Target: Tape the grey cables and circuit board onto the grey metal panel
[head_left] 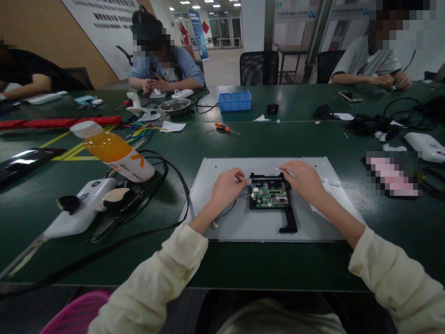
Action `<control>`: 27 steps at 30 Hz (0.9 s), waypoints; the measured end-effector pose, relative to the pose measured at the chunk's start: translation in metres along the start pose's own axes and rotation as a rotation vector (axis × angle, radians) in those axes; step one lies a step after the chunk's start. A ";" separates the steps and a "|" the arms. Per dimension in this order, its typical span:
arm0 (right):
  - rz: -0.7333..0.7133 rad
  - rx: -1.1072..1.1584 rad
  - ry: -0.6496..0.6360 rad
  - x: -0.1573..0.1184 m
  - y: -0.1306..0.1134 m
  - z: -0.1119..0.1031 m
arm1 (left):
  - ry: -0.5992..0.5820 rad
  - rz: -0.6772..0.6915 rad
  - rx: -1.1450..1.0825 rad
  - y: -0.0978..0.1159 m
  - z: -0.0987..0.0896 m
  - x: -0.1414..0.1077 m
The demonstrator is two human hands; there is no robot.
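Left hand (227, 185), right hand (305, 180) at black frame's (290, 216) far corners, on panel (243, 228) by bench's (278, 264) near edge; grips: can't tell. Fine two-handed work, apparently; calls for steady fingertips.

Panel (260, 225): pale grey
Circuit board (267, 198) on panel: green
Frame (289, 219) on panel: black
Bottle (113, 150) left of panel: orange, white cap (85, 129)
Box (234, 101) beyond panel: bright blue

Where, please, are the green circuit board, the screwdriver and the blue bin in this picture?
Green circuit board (267, 198), head view: middle of its upper face.
Screwdriver (223, 127), head view: its orange-and-black handle.
Blue bin (235, 105), head view: its near wall.
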State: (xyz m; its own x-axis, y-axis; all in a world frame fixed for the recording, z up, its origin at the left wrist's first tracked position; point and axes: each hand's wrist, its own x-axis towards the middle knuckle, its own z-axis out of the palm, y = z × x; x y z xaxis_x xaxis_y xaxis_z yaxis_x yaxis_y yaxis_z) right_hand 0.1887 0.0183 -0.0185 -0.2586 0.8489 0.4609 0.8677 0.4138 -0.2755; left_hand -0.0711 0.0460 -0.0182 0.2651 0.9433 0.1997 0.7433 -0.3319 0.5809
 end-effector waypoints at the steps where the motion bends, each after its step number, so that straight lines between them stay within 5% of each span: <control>1: -0.006 -0.002 -0.011 0.001 -0.002 0.001 | 0.002 0.003 -0.005 -0.001 0.000 0.000; 27: -0.051 -0.028 -0.169 0.009 -0.011 0.011 | -0.012 0.272 0.021 0.018 -0.002 -0.007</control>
State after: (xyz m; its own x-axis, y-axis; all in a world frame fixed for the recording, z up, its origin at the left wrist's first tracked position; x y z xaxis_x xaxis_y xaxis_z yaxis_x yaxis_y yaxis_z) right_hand 0.1723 0.0249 -0.0206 -0.3685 0.8711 0.3245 0.8623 0.4508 -0.2308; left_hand -0.0608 0.0332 -0.0070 0.4637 0.8195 0.3368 0.6561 -0.5731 0.4910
